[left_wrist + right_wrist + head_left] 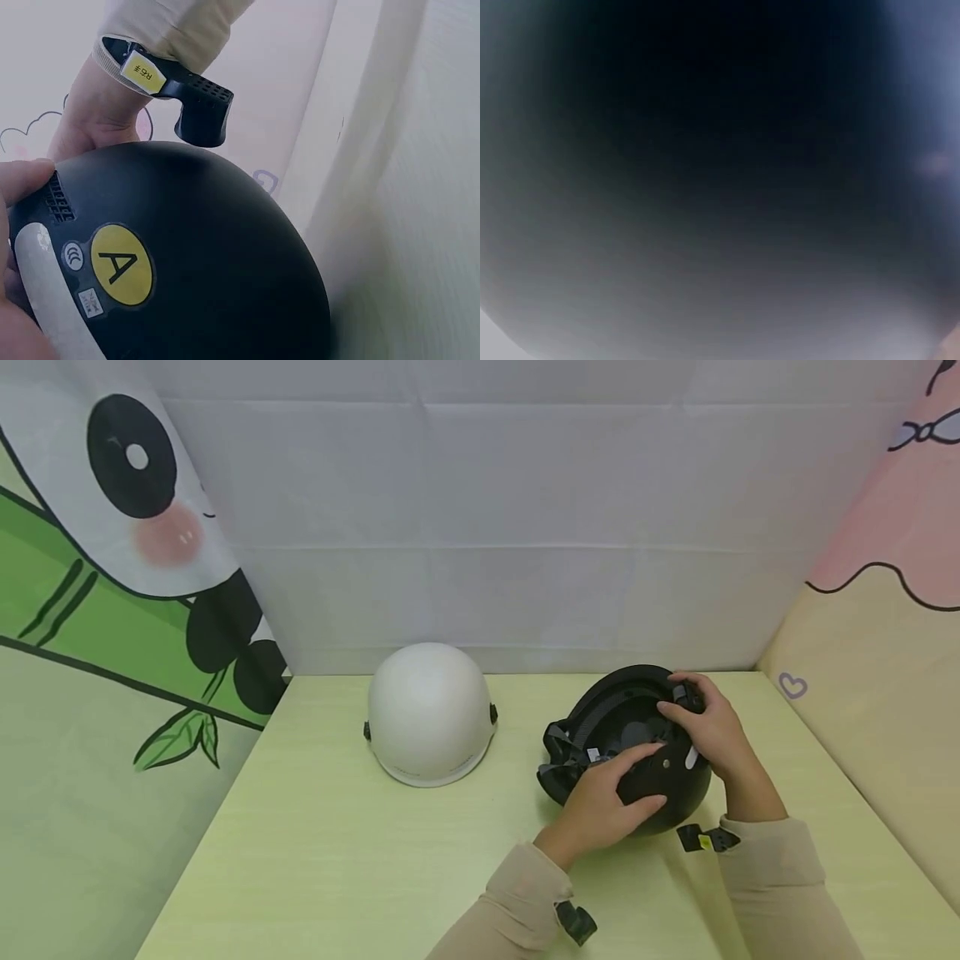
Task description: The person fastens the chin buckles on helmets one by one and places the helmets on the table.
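On the right side of the table a black helmet (652, 797) lies tilted, its padded inside and straps (562, 756) turned up toward the head camera. My left hand (596, 806) grips its near rim, thumb spread over the outer shell. At the far right of the rim, my right hand (712, 727) holds on with the thumb inside and fingers round the edge. The left wrist view shows the shell with a yellow "A" sticker (121, 264) and part of the left hand (22, 184). Dark, blurred helmet shell (727, 150) fills the right wrist view.
A white helmet (429, 714) sits dome up at the table's middle back, left of the black one. Behind it rises a pale creased backdrop (525, 527). Printed cartoon sheets flank the pale yellow-green table (337, 860) on both sides.
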Demonstrator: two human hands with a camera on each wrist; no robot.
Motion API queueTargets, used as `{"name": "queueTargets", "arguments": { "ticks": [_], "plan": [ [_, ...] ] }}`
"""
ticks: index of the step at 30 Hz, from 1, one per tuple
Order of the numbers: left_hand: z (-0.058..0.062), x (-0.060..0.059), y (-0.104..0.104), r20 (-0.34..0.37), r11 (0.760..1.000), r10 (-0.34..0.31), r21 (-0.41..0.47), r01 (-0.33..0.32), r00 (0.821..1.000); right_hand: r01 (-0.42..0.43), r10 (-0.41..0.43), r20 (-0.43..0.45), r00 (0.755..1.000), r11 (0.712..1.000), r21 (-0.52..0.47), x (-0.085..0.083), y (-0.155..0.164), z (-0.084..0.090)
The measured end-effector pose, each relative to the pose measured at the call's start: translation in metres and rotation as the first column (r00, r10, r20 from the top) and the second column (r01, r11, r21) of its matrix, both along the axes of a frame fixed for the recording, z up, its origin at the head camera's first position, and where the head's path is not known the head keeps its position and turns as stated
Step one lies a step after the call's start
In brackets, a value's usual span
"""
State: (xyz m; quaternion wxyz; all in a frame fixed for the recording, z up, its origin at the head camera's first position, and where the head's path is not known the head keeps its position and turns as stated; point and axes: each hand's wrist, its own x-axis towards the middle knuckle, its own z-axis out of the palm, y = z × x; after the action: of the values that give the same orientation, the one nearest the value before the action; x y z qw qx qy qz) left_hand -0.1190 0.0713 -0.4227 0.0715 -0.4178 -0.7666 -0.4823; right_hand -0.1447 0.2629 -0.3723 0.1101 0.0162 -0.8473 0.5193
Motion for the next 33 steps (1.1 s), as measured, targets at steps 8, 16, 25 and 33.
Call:
{"name": "queueTargets", "arguments": {
  "ticks": [8,16,25,33],
  "plan": [
    [-0.004,0.002,-0.001,-0.032,0.999,0.037,0.034,-0.036,0.999,-0.080,0.079,-0.012,0.997,0.996,-0.043,0.000,0.007,-0.001],
    [-0.008,0.001,-0.001,0.007,0.981,0.068,0.183,-0.068,0.998,-0.122,0.118,-0.049,0.992,0.988,-0.095,0.001,0.011,-0.005],
    [-0.005,0.001,-0.003,0.065,0.953,0.072,0.289,-0.088,0.995,-0.132,0.129,-0.032,0.991,0.977,-0.166,0.005,0.011,-0.014],
    [0.022,0.015,-0.013,0.095,0.934,0.090,0.337,-0.117,0.991,-0.138,0.136,-0.024,0.990,0.973,-0.187,0.011,0.013,-0.031]
  ]
}}
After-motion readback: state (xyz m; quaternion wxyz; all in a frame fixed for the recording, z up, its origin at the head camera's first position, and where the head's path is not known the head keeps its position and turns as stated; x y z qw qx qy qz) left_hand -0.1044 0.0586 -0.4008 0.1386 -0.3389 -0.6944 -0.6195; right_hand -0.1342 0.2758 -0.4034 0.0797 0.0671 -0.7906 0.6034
